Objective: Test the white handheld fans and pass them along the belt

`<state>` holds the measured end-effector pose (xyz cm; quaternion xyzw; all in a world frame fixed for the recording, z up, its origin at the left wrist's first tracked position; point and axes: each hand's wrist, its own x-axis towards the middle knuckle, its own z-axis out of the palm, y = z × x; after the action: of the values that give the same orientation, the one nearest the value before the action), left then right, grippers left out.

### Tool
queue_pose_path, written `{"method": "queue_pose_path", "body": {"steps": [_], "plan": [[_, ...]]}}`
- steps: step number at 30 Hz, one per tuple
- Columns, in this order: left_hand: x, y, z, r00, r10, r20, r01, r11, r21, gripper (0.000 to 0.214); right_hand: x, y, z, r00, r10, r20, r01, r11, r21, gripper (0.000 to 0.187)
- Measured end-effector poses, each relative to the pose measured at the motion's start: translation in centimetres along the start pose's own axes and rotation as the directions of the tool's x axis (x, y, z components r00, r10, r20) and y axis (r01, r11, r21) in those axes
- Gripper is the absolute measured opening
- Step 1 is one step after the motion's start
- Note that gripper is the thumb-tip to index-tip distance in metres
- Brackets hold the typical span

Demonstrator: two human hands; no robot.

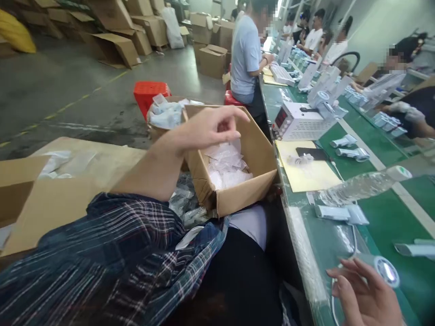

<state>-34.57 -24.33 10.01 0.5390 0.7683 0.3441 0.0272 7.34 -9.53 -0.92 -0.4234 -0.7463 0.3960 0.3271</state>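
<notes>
My left hand (212, 127) hangs over an open cardboard box (238, 194) beside my seat, fingers loosely bent and apart, with nothing in them. Clear plastic bags (226, 165) lie heaped inside the box. My right hand (365, 294) rests at the near edge of the green workbench (377, 213), fingers curled round a small white device with a round lit face (385, 270) and a white cable.
A clear plastic bottle (356, 186) lies on the bench by a yellow sheet (307, 174). A white meter box (299, 121) stands farther along. Several white devices lie about. A person in a light shirt (245, 59) sits ahead; a red stool (149, 93) and cartons stand left.
</notes>
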Motion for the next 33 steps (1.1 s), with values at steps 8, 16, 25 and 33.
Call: {"method": "queue_pose_path", "body": {"steps": [8,16,25,33], "plan": [[1.0,15.2,22.1,0.567,0.644,0.513,-0.415,0.762,-0.497,0.027,-4.1,-1.8,-1.8,0.992,-0.018,-0.127,-0.001,0.988,-0.152,0.028],[6.8,24.3,34.7,0.418,0.635,0.65,-0.603,0.729,-0.324,0.063,-5.7,3.7,-9.2,0.849,0.277,-0.45,-0.355,0.93,-0.097,0.035],[9.3,22.2,38.8,0.169,0.732,0.661,-0.142,0.681,-0.718,0.107,2.2,12.3,-18.7,0.665,0.371,-0.649,-0.67,0.68,-0.297,0.037],[6.1,25.0,39.8,0.621,0.539,0.57,0.697,-0.046,-0.716,0.084,7.5,12.0,-18.1,0.663,0.372,-0.649,-0.687,0.647,-0.331,0.042]]}}
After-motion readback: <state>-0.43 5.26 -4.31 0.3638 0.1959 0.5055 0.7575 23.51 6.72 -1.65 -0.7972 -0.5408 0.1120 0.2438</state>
